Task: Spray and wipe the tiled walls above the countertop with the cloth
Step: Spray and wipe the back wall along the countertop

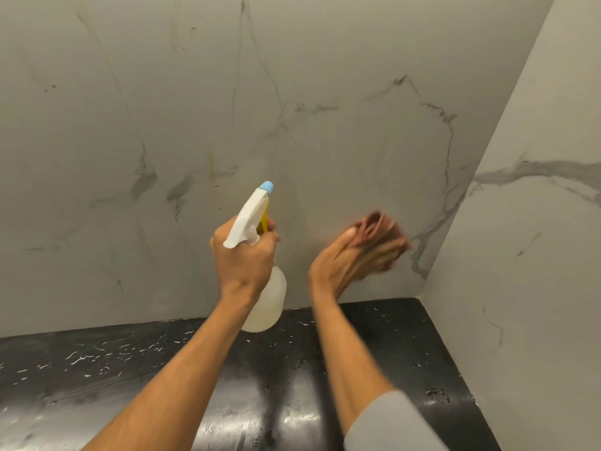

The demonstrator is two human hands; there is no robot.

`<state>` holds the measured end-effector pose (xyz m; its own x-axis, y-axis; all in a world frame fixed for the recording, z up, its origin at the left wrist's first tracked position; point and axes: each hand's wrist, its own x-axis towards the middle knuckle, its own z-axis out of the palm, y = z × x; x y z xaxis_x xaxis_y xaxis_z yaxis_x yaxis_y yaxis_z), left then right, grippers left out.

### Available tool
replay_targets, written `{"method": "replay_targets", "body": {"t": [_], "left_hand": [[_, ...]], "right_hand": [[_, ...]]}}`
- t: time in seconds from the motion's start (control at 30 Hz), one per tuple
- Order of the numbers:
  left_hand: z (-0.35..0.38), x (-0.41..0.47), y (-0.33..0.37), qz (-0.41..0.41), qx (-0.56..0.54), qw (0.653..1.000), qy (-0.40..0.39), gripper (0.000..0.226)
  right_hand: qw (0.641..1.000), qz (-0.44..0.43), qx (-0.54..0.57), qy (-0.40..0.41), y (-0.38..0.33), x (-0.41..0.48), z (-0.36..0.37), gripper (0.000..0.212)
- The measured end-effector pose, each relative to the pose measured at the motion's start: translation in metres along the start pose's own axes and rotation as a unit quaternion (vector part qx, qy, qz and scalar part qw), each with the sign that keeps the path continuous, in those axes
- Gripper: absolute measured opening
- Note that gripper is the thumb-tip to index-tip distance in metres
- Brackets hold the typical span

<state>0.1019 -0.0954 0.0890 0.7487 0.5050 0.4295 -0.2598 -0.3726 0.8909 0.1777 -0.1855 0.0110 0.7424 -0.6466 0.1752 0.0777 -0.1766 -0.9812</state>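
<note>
While both arms reach over the counter, the scene reads as follows.

Left hand [242, 255]: wrapped around the neck of the bottle [265, 301], fingers closed on the yellow trigger; the grip is firm and holds the bottle clear of the counter.
Bottle: translucent body, white spray head, blue nozzle [267, 187]; the body hangs below the fist, tilted, with the nozzle aimed up and toward the back wall.
Right hand [351, 258]: fingers bunched around the cloth [377, 227], pressed at or just off the back wall; motion blur hides whether contact is made.
Cloth: reddish-brown, crumpled, showing above the fingers, low on the wall and near the corner.
Back wall [292, 92]: pale marble-look tile with grey veins; faint brownish streaks show left of centre.
Side wall [536, 222]: same tile, meeting the back wall at the right.
Counter [97, 369]: black, glossy, with white flecks and bright reflections; it runs below both walls.
Sleeve [390, 421]: grey, on the right forearm, at the lower edge of the view.
</note>
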Motion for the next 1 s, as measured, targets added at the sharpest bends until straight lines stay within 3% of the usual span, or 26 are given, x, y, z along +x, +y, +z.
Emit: {"method": "replay_targets", "body": {"t": [0.07, 0.17, 0.2, 0.23, 0.27, 0.3, 0.37, 0.43, 0.5, 0.57, 0.63, 0.73, 0.8, 0.87, 0.93, 1.0], "left_hand": [[-0.005, 0.007, 0.006, 0.011, -0.004, 1.000, -0.011, 0.015], [-0.011, 0.012, 0.012, 0.018, -0.021, 0.999, -0.018, 0.020], [-0.012, 0.012, 0.014, 0.018, -0.030, 0.999, -0.020, 0.021], [-0.012, 0.013, 0.017, 0.018, -0.038, 0.999, -0.021, 0.023], [-0.012, 0.012, 0.018, 0.018, -0.044, 0.999, -0.020, 0.024], [-0.011, 0.011, 0.019, 0.015, -0.048, 0.999, -0.021, 0.025], [-0.009, 0.008, 0.021, 0.014, -0.051, 0.998, -0.023, 0.026], [-0.006, 0.004, 0.020, 0.014, -0.047, 0.998, -0.029, 0.027], [-0.004, 0.001, 0.019, 0.015, -0.042, 0.998, -0.037, 0.022], [-0.002, 0.000, 0.020, 0.012, -0.040, 0.998, -0.037, 0.019], [0.001, 0.002, 0.027, 0.008, -0.045, 0.998, -0.032, 0.019], [0.002, 0.012, 0.044, 0.010, -0.050, 0.998, -0.030, 0.020], [0.001, 0.021, 0.059, 0.014, -0.058, 0.998, -0.027, 0.022], [-0.002, 0.029, 0.072, 0.010, -0.067, 0.998, -0.018, 0.018], [-0.004, 0.034, 0.081, 0.009, -0.066, 0.998, -0.010, 0.014], [-0.007, 0.035, 0.086, 0.009, -0.062, 0.998, -0.007, 0.011]], "right_hand": [[0.994, -0.108, -0.032, 0.013, -0.027, 0.054, -0.016, 0.065], [0.968, -0.192, -0.155, -0.046, -0.048, 0.116, -0.041, 0.105], [0.962, -0.222, -0.158, -0.027, -0.041, 0.115, -0.045, 0.100], [0.961, -0.244, -0.129, 0.028, -0.025, 0.106, -0.046, 0.081], [0.965, -0.230, -0.098, 0.076, -0.003, 0.088, -0.045, 0.071], [0.979, -0.174, -0.055, 0.092, 0.019, 0.065, -0.042, 0.074], [0.998, 0.026, 0.040, 0.044, 0.055, 0.020, -0.035, 0.081], [0.983, 0.164, 0.078, 0.011, 0.072, -0.001, -0.026, 0.077], [0.983, 0.167, 0.080, -0.005, 0.065, -0.004, -0.020, 0.072], [0.995, 0.067, 0.070, -0.003, 0.036, 0.003, -0.022, 0.069], [0.991, -0.131, 0.000, 0.034, -0.013, 0.026, -0.028, 0.060], [0.911, -0.377, -0.098, 0.134, -0.110, 0.084, -0.040, 0.049], [0.852, -0.459, -0.147, 0.203, -0.166, 0.128, -0.052, 0.046], [0.823, -0.495, -0.161, 0.229, -0.188, 0.148, -0.062, 0.044], [0.815, -0.524, -0.161, 0.189, -0.168, 0.135, -0.061, 0.045], [0.797, -0.562, -0.212, 0.070, -0.115, 0.101, -0.055, 0.054]]}}
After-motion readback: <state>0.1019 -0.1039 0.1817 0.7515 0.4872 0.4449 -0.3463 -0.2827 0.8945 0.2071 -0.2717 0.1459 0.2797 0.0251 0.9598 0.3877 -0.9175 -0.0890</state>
